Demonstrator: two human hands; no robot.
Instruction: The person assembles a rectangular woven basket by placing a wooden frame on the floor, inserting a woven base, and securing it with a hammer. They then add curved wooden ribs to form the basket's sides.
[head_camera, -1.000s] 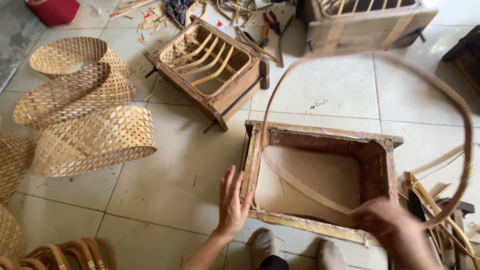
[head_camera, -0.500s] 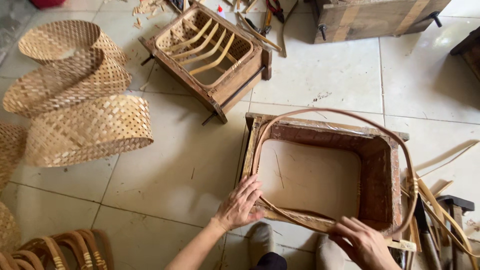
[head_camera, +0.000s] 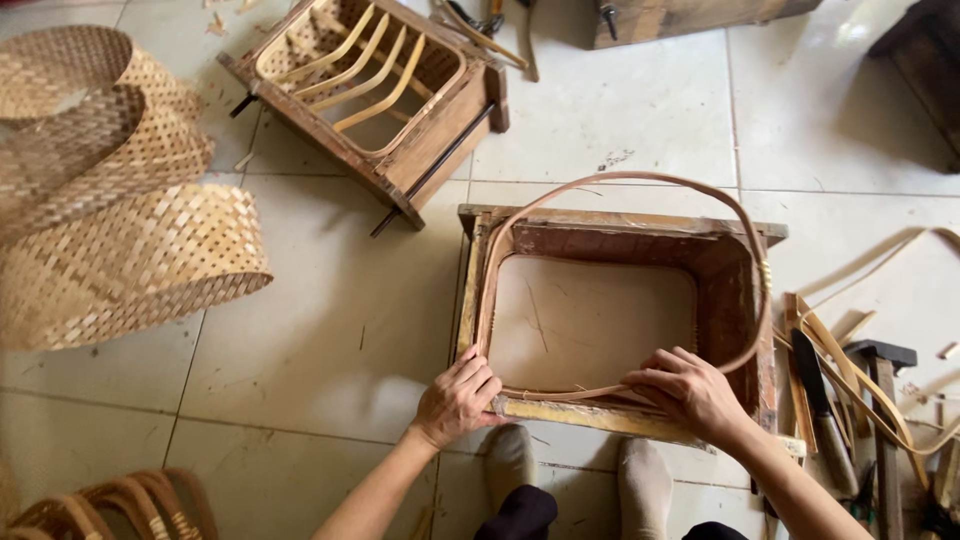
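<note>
1. A pale tan cane hoop (head_camera: 640, 182) is seen over a dark reddish-brown wooden box mould (head_camera: 735, 300), its floor a lighter beige.
2. Golden-brown woven sleeves (head_camera: 130, 265) are shown in a checkered lattice pattern.
3. Off-white floor tiles (head_camera: 620, 110) are crossed by grey grout lines.
4. Light grey socks (head_camera: 512, 462) are glimpsed.
</note>
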